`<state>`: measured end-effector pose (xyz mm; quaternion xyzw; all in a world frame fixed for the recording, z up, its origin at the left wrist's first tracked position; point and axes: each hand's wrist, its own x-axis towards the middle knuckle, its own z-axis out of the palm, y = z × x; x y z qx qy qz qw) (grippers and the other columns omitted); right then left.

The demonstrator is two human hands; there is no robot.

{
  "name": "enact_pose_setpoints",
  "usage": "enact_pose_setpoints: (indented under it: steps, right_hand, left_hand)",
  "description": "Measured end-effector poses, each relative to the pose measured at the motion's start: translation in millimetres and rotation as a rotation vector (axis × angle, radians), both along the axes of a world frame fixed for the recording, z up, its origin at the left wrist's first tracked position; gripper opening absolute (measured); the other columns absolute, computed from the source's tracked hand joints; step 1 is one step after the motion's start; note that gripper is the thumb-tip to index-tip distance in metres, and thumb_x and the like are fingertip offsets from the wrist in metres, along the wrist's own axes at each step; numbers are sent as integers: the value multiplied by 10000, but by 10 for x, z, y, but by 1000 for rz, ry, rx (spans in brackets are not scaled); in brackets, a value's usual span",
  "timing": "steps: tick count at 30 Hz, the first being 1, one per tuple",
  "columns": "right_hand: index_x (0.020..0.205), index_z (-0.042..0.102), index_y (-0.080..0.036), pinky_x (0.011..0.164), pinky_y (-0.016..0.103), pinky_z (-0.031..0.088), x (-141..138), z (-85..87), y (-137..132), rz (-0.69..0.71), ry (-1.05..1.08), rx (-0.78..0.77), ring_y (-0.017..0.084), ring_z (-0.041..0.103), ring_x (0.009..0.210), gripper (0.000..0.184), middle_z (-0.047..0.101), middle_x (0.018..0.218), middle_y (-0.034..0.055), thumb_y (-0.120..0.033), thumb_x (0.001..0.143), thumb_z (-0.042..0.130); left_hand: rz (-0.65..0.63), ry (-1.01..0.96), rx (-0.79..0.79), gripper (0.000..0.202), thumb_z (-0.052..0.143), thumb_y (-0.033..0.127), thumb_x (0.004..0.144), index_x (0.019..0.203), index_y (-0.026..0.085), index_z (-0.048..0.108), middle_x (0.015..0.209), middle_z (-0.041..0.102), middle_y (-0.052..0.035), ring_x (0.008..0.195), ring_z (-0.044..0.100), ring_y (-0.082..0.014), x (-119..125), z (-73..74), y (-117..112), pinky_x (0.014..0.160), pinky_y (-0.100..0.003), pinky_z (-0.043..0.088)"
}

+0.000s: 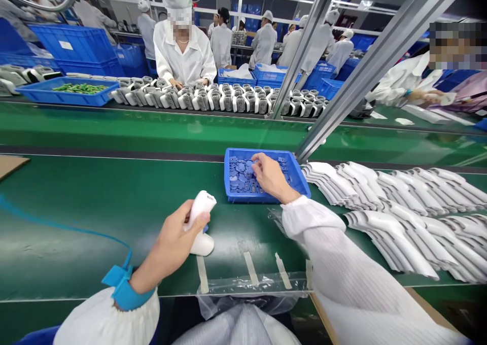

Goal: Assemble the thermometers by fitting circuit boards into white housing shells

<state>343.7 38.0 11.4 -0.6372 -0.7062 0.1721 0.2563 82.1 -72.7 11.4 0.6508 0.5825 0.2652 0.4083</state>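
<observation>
My left hand (173, 238) is closed around a white plastic gun-shaped housing (203, 203), held just above the green work surface. A bit of blue shows on the housing beside my thumb. A blue wristband with a cord circles my left wrist. Over a shallow blue tray (266, 198), my right hand (272, 175) has its thumb and fingers curled together among small flat blue plastic pieces (239, 175). A blue piece lies right at the fingertips; what is pinched between them is too small to make out.
Stacked white curved shells (395, 233) fill the right side. A metal post (365, 66) rises behind the tray. Tape strips (251, 268) and clear plastic line the near edge. Across the green divider stand rows of grey-white housings (224, 99), a tray of green parts (68, 97) and a co-worker (184, 50).
</observation>
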Motion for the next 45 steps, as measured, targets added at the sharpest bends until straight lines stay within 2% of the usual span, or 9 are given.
enact_pose_setpoints:
  steps: [3, 9, 17, 20, 25, 31, 35, 39, 45]
  right_hand:
    - [1305, 584, -121, 752, 304, 522, -100, 96, -338, 39, 231, -65, 141, 632, 740, 390, 672, 827, 44, -247, 1004, 368]
    - [1152, 705, -165, 657, 284, 516, -462, 215, -1014, 67, 1037, -283, 118, 562, 616, 416, 601, 654, -14, -487, 900, 633]
    - [1159, 688, -209, 749, 291, 522, -513, 230, -1218, 185, 486, 243, 156, 608, 825, 235, 644, 958, 53, -280, 976, 559]
    - [1196, 652, -219, 843, 286, 520, -522, 232, -1264, 279, 438, 195, 158, 619, 949, 243, 646, 1072, 62, -228, 996, 515]
    - [819, 634, -191, 679, 253, 484, -474, 91, -1335, 134, 366, 146, 132, 573, 713, 264, 589, 776, 10, -269, 1015, 475]
    - [1213, 616, -238, 906, 285, 484, -203, 14, -1458, 288, 348, -56, 154, 620, 1032, 230, 660, 1160, 32, -268, 1007, 520]
    - [1147, 600, -215, 858, 332, 485, -182, -84, -1554, 249, 220, -32, 179, 603, 973, 172, 666, 1077, 30, -259, 1014, 499]
    - [1170, 553, -191, 759, 359, 491, -325, -273, -1681, 234, 119, 6, 210, 585, 891, 225, 647, 1022, 60, -329, 1032, 441]
    - [1053, 584, -187, 731, 372, 466, -521, -483, -1785, 92, 41, 97, 248, 583, 879, 268, 651, 977, 92, -347, 1048, 368]
  left_hand:
    - [-41, -19, 65, 334, 503, 514, 962, 1055, 206, 590, 809, 629, 8, 715, 574, -159, 159, 47, -17, 652, -268, 403]
    - [-76, -36, 184, 310, 520, 425, 973, 1201, 223, 581, 1007, 677, -25, 866, 605, -186, 370, 110, -17, 761, -284, 423]
    - [-191, -21, 183, 387, 420, 438, 1018, 1344, 247, 502, 1135, 669, -33, 908, 597, -191, 357, 121, -89, 809, -301, 414]
    - [-242, 53, 289, 323, 379, 367, 1038, 1257, 239, 579, 1066, 696, -26, 859, 598, -183, 386, 105, -127, 792, -315, 385]
    - [-338, 290, 554, 242, 446, 294, 994, 1051, 165, 642, 945, 736, -74, 757, 598, -205, 469, -72, -153, 760, -391, 313]
    - [-411, 314, 560, 239, 460, 310, 1010, 1157, 192, 607, 1027, 731, -55, 858, 629, -199, 454, -105, -159, 863, -407, 316]
    - [-136, 215, 515, 219, 557, 373, 963, 1020, 175, 631, 1036, 701, -61, 959, 607, -205, 446, -158, -191, 886, -357, 366]
    - [240, 235, 570, 413, 545, 357, 967, 599, 176, 504, 592, 534, 1, 587, 464, -130, 531, -372, -161, 598, -285, 330]
    - [287, 424, 893, 475, 602, 249, 904, 479, 175, 403, 451, 440, 16, 487, 364, -114, 593, -499, 37, 518, -303, 245]
